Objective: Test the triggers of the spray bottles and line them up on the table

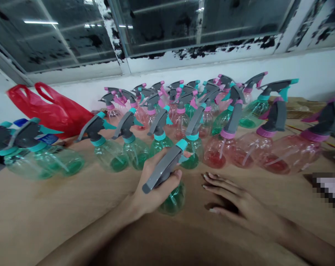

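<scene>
My left hand (151,184) is wrapped round the neck of a green spray bottle (173,197) with a grey and teal trigger head, which stands on the wooden table (59,207) just in front of me. A finger of that hand reaches the teal trigger. My right hand (231,197) lies flat on the table right of the bottle, fingers stretched out toward it and holding nothing.
Several green spray bottles (134,147) and pink spray bottles (228,147) stand in rows behind my hands, up to the white wall. A red plastic bag (51,109) lies at the back left. More green bottles (42,155) stand at the left edge.
</scene>
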A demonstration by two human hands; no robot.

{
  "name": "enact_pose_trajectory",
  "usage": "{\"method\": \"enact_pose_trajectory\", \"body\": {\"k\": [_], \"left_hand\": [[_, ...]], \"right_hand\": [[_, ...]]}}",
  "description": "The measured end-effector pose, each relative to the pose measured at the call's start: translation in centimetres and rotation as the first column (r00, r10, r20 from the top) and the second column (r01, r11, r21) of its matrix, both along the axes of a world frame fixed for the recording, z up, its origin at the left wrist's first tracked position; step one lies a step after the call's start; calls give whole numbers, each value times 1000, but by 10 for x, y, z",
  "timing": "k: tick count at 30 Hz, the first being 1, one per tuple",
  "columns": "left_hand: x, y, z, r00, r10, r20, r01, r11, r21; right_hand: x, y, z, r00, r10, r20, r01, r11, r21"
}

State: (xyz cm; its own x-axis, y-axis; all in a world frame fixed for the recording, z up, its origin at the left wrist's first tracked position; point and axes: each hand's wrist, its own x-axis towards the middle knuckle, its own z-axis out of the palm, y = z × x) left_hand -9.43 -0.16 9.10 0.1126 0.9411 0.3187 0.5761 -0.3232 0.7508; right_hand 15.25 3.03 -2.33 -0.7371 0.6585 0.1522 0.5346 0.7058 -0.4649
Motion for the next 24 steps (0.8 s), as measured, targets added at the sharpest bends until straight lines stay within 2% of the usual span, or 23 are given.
{"method": "enact_pose_trajectory", "body": {"k": [7, 11, 17, 22, 24], "left_hand": [[1, -1, -6, 996, 58, -60, -58, 998, 8], [-1, -5, -9, 993, 92, -73, -96, 994, -47], [0, -11, -11, 1000, 15, -18, -17, 996, -85], [-11, -18, -22, 999, 32, -7, -32, 999, 26], [-15, -24, -26, 998, 34, -46, -33, 999, 24]], "right_hand": [[0, 3, -2, 1000, 12, -14, -12, 1000, -27], [-1, 4, -2, 998, 27, -51, -29, 999, -24], [-1, 4, -2, 997, 32, -71, -32, 999, -2], [-2, 4, -3, 998, 30, -60, -28, 999, 30], [-3, 4, -3, 999, 29, -45, -27, 998, 50]]}}
